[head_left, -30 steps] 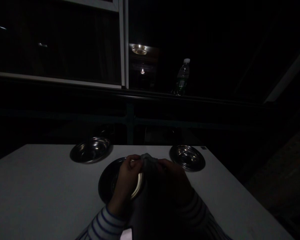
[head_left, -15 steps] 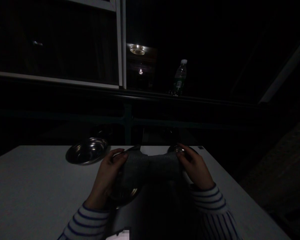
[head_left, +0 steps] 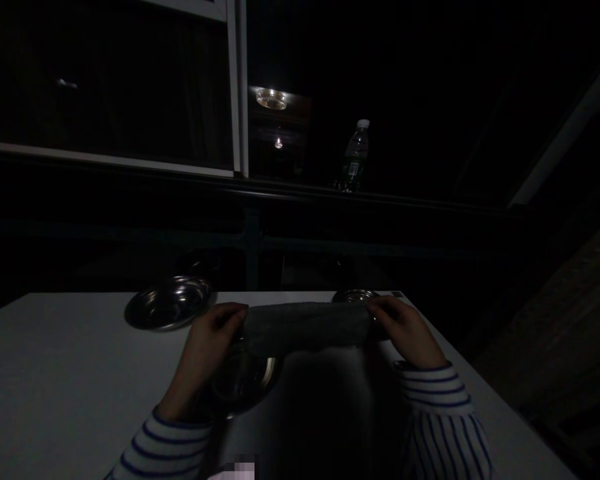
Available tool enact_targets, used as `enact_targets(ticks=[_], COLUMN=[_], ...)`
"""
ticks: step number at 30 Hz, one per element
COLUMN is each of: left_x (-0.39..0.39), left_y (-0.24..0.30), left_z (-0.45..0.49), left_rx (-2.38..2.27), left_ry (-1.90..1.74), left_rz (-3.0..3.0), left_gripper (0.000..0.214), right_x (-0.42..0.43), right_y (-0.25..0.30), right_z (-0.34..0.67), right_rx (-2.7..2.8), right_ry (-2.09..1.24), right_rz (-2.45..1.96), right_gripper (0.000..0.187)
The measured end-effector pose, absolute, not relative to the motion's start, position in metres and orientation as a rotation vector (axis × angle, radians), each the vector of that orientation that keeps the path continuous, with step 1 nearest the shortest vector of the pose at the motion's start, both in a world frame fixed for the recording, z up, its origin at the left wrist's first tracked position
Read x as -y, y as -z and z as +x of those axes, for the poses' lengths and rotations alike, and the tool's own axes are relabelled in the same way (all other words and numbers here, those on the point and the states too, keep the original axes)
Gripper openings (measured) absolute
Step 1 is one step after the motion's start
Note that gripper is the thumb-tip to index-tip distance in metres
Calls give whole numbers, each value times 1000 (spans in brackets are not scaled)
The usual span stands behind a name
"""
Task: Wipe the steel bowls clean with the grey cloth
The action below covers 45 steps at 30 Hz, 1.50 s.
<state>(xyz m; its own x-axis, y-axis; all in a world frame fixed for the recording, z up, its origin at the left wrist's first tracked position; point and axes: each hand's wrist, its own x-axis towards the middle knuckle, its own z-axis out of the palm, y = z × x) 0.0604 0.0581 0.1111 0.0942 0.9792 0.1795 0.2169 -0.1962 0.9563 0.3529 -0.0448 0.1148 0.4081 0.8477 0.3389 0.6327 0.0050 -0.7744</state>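
Observation:
A grey cloth (head_left: 307, 328) is stretched wide between my two hands above the white table. Its left upper corner is pinched in my left hand (head_left: 215, 333). At the other end, my right hand (head_left: 405, 328) grips the right upper corner between thumb and fingers. Below the cloth, near my left wrist, sits a metal bowl (head_left: 245, 383), partly covered from view. Another metal bowl (head_left: 356, 295) stands behind my right hand, with much of it hidden by the cloth and hand. The scene is dim, so the cloth's texture is hard to make out.
A third metal bowl (head_left: 167, 304) rests at the back left of the white table (head_left: 80, 380). On the dark sill beyond stands a plastic bottle (head_left: 355, 157) with a white cap. A pale blurred object (head_left: 237, 472) lies at the near edge.
My hands have moved apart, and the cloth between them is now stretched straight and flat. Its lower edge hangs higher, showing more of the middle bowl and the table.

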Motion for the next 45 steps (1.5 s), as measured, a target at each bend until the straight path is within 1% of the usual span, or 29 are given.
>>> enact_targets(ticks=[5,8,13,16,18,22,25,29,34,36,39,41,42,43,45], left_x=[-55,-54,-54,-51,-48,-37,-31,-27,-27,-28,-31,-31,-31,-31,-30], left_y=[-112,-110,-101,-100,-102,-106,-107,-107,-105,-106,-108,-111,-112,-113,-113], left_z=[60,63,72,77,80,87,92,96,96,94,89,85,84,83,81], left_rx=[-1132,-1154,-1181,-1129,-1066,-919,-849,-788,-711,-683,-712,-738,-739,-731,-701], left_ry=[-1103,-1076,-1074,-1044,-1020,-985,-979,-951,-1007,-999,-959,-937,-927,-916,-882], left_rz=[1547,1478,1355,1243,1181,1105,1073,1085,1074,1059,1070,1092,1100,1104,1107], left_gripper=[31,32,33,40,43,37,29,27,35,39,35,32,32,33,34], right_x=[43,39,33,33,33,33,32,27,10,8,14,20,22,23,23], right_y=[-118,-117,-114,-115,-117,-118,-114,-103,-88,-85,-88,-92,-94,-96,-98], right_z=[348,343,338,328,314,277,252,236,234,236,245,254,259,264,271], right_rx=[1278,1180,1165,1207,1268,1423,1493,1630,2126,2179,2074,1848,1719,1609,1480], right_ry=[-268,-282,-136,-83,-78,-72,-133,-144,146,162,-10,-74,-92,-131,-320], right_rz=[-1656,-1638,-1698,-1731,-1687,-1543,-1468,-1325,-1014,-971,-1023,-1138,-1209,-1280,-1340], right_gripper=[26,26,26,27,24,15,15,18,36,39,35,29,30,35,57])
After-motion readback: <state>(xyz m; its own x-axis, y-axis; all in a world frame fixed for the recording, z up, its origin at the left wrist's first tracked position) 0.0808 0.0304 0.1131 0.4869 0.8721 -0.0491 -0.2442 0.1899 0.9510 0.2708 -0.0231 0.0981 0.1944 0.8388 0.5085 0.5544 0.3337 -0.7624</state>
